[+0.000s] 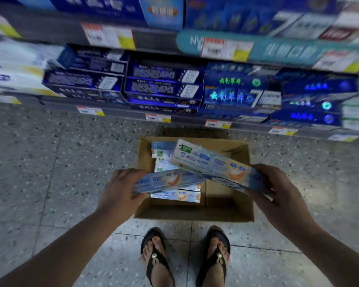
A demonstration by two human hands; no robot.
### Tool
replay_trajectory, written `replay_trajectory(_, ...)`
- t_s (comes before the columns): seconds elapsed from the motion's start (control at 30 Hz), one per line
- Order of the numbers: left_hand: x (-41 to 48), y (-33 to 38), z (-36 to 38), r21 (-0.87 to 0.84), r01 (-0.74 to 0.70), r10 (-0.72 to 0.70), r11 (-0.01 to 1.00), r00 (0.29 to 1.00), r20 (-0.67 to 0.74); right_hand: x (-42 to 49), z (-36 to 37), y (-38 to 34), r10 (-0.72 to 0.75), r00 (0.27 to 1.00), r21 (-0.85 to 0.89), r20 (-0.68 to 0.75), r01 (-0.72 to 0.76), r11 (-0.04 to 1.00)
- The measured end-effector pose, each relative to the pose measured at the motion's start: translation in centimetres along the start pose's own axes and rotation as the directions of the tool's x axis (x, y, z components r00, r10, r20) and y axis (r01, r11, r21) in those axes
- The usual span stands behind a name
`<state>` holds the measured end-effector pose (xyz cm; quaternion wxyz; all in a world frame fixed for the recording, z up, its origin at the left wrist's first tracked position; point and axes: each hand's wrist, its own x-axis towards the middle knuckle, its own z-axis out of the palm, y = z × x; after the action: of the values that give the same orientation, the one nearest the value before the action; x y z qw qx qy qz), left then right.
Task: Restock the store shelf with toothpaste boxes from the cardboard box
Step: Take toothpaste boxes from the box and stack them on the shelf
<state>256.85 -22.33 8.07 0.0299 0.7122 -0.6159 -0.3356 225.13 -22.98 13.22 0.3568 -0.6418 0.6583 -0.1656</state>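
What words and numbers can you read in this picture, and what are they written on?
"NY", then cut off by a tag: teal shelf strip.
"7": blue toothpaste box on the shelf; its glowing characters are too blurred.
Price tags: too blurred.
Toothpaste boxes in the left hand and right hand: print too blurred.

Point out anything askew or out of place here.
Nothing looks damaged or spilled. The left hand and right hand each hold a toothpaste box tilted over the cardboard box, as expected mid-restock.

Cardboard box (232,208) right half free; shelf (174,85) rows packed w/ stock.
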Motion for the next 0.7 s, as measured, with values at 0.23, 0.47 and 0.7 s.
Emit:
replay_trajectory(0.23,-8.6,3.2,-12.4,-0.111,-0.02,-0.005,0.994,0.974,-0.226,0.0,-8.6,-11.7,-0.173,0.985,0.076,-0.009,0.173,0.982)
replay_trajectory(0.47,-18.7,7.2,-24.5,-0.267,-0.005,-0.088,0.964,0.938,-0.335,-1.6,-17.7,-25.2,-0.333,0.936,0.115,0.109,0.321,0.94)
replay_trajectory(0.7,-29.9,11.0,-34.8,-0.268,0.064,-0.198,0.961,0.839,-0.508,-5.9,-24.8,-39.6,-0.537,0.824,0.18,0.18,0.509,0.841)
